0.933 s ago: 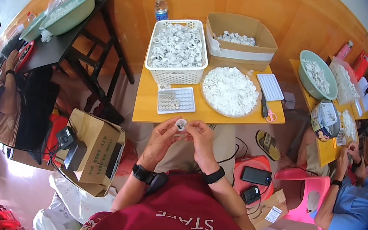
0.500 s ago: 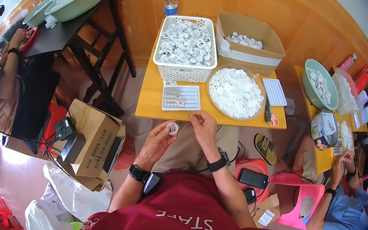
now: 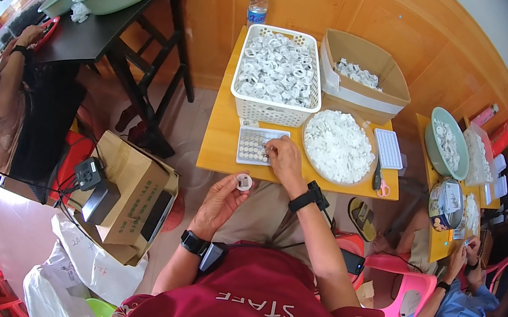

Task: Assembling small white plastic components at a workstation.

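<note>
My left hand pinches a small round white plastic housing between thumb and fingertips, just off the table's front edge. A hollow with a little metal shows on its upturned face. Over the right side of a shallow white compartment tray, my right hand has its fingertips pressed together. Rows of small silvery discs, like button cells, lie in that tray. Whether a disc is between the right fingertips is hidden.
On the yellow table stand a white basket of white parts, a carton, a heaped round dish, a second tray and pink scissors. Cartons flank me left; two people work at either side.
My right hand has moved forward from the table's front edge to the disc tray. The left hand still holds the white housing. The whole view has shifted slightly.
</note>
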A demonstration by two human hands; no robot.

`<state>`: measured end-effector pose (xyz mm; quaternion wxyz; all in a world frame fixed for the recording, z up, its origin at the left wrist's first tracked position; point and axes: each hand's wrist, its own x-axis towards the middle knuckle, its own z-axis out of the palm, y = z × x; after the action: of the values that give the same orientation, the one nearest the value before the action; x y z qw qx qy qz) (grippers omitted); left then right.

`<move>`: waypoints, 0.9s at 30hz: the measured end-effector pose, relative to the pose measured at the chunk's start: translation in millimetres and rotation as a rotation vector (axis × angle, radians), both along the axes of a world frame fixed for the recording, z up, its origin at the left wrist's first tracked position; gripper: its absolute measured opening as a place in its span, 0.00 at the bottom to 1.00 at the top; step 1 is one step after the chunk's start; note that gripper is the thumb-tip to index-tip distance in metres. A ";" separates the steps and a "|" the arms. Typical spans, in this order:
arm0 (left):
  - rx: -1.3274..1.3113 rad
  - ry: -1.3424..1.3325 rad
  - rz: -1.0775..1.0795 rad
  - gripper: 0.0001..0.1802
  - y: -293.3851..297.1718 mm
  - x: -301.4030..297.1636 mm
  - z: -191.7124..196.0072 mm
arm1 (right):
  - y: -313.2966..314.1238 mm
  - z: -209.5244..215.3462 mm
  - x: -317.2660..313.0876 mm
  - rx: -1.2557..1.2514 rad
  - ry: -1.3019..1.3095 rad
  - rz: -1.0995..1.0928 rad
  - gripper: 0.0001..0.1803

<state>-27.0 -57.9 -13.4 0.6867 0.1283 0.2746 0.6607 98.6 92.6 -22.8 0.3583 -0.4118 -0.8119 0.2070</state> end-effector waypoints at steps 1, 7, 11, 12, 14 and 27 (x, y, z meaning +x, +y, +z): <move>-0.003 -0.005 -0.002 0.19 2.4 0.2 0.8 | 0.6 0.2 0.3 -0.006 -0.015 0.001 0.03; -0.003 -0.036 -0.093 0.18 25.2 0.8 1.9 | 2.3 9.2 2.2 -0.080 0.042 0.068 0.03; -0.011 0.001 -0.132 0.18 40.2 4.9 14.2 | 2.8 13.9 6.2 -0.077 0.090 0.065 0.04; -0.016 0.012 -0.139 0.18 43.5 5.2 15.5 | 0.1 19.7 10.1 -0.210 0.226 0.025 0.05; -0.029 0.032 -0.150 0.18 48.5 6.1 16.9 | -7.8 28.2 18.9 -0.355 0.361 -0.023 0.05; -0.063 0.141 -0.206 0.15 70.2 23.1 14.3 | -49.2 55.3 38.7 -0.160 0.365 -0.022 0.10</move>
<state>-3.9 12.2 0.9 0.7337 0.1803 0.3283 0.5669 137.4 43.4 32.6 0.4678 -0.4037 -0.7098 0.3382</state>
